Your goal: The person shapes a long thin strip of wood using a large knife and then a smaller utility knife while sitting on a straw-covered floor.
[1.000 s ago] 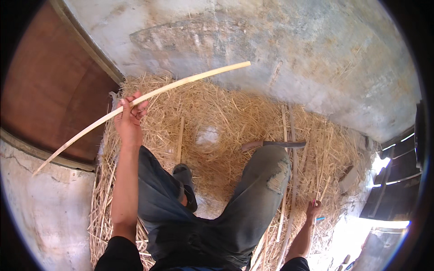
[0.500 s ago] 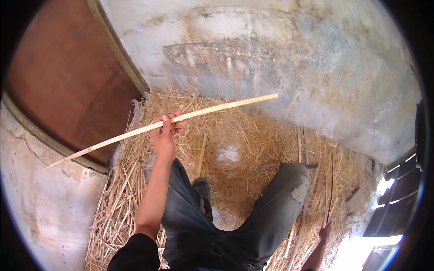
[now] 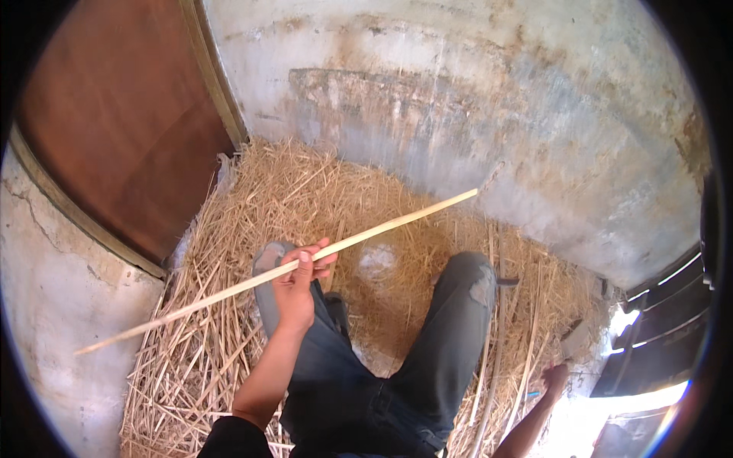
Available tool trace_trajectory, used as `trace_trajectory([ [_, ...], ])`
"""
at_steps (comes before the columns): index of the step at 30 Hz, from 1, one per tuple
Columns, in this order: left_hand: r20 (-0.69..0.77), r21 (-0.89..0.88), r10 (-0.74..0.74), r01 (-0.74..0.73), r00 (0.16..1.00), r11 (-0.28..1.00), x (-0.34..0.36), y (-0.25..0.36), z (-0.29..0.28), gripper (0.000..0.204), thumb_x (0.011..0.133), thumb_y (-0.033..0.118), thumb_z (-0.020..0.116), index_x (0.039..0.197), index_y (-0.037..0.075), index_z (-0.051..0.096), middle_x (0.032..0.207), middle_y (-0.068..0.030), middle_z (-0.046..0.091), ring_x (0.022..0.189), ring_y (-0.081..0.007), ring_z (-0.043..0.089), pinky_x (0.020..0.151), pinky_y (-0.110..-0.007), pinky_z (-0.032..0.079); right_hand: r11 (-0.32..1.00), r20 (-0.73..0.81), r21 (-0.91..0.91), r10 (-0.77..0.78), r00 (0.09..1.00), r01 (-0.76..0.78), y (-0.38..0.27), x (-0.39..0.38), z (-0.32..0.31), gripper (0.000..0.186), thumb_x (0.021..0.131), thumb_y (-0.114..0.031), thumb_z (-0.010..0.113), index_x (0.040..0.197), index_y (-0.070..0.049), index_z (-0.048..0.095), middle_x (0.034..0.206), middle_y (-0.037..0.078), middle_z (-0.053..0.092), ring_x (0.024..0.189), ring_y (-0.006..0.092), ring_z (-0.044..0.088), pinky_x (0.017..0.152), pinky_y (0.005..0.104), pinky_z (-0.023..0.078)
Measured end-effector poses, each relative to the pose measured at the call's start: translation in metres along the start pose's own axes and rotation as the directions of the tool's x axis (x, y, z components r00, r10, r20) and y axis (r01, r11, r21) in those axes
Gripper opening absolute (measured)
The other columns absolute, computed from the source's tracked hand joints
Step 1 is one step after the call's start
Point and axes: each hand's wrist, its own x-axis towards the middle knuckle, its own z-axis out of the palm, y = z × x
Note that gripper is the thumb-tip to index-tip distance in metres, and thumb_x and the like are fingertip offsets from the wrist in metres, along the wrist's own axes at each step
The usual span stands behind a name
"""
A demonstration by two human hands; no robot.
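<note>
My left hand (image 3: 304,278) grips a long, pale wooden strip (image 3: 397,222) that slants from low left up to the right, above my left knee. Down at the lower right, my right hand (image 3: 555,377) is low beside the straw (image 3: 328,172); it is blurred, and I cannot make out what its fingers hold. A dark blade (image 3: 507,282) lies on the straw behind my right knee (image 3: 475,284), mostly hidden by it. Several long strips (image 3: 533,320) lie in the straw to the right of that knee.
A stained plaster wall (image 3: 473,99) rises beyond the straw. A brown panel (image 3: 114,114) in a wooden frame stands at the left, above cracked plaster (image 3: 61,305). Dark boards (image 3: 649,343) with bright gaps edge the right side.
My left hand and its strip have moved right and down in the picture, to over my left knee. My right hand has shifted rightward, and the view has turned a little.
</note>
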Motion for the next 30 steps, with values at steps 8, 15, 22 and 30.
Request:
trace_trajectory([
  [8,0.018,-0.127,-0.185,0.185,0.983,0.974,-0.084,0.022,-0.004,0.04,0.103,0.028,0.055,0.128,-0.002,0.057,0.121,-0.0201,0.066,0.099,-0.0247,0.071,0.076,-0.028,0.057,0.523,-0.009,0.83,0.361,0.933,-0.194,-0.194,-0.07,-0.182,0.058,0.099,-0.049,0.05,0.114,0.005,0.062,0.092,0.018,0.072,0.069,0.0301,0.07,0.061,0.0444,0.053],
  [15,0.122,-0.184,-0.273,0.292,0.954,0.939,-0.125,0.023,0.014,0.04,0.101,0.03,0.057,0.126,-0.002,0.058,0.115,-0.0198,0.069,0.095,-0.0245,0.072,0.074,-0.028,0.058,-0.114,-0.129,0.985,0.021,0.991,0.131,-0.362,-0.13,-0.271,0.036,0.099,-0.016,0.055,0.131,0.001,0.052,0.118,0.019,0.063,0.092,0.0171,0.063,0.062,0.0275,0.059],
  [22,0.28,-0.147,-0.428,0.479,0.859,0.865,-0.129,0.006,0.037,0.042,0.103,0.033,0.052,0.129,-0.001,0.056,0.112,-0.0178,0.07,0.092,-0.026,0.073,0.072,-0.029,0.058,-0.45,-0.121,0.893,-0.223,0.967,0.008,-0.426,-0.139,-0.302,0.033,0.097,-0.009,0.059,0.126,0.001,0.05,0.101,0.018,0.067,0.087,0.016,0.066,0.054,0.0256,0.055],
  [30,0.683,0.064,-0.431,0.54,0.59,0.839,-0.1,0.026,0.0,0.048,0.1,0.034,0.056,0.136,0.002,0.052,0.123,-0.0226,0.064,0.109,-0.0341,0.066,0.088,-0.036,0.054,-0.5,0.168,0.822,-0.244,0.955,-0.272,-0.435,-0.07,-0.247,0.022,0.096,-0.013,0.063,0.113,-0.005,0.054,0.095,0.012,0.069,0.067,0.0094,0.056,0.058,0.0249,0.047],
])
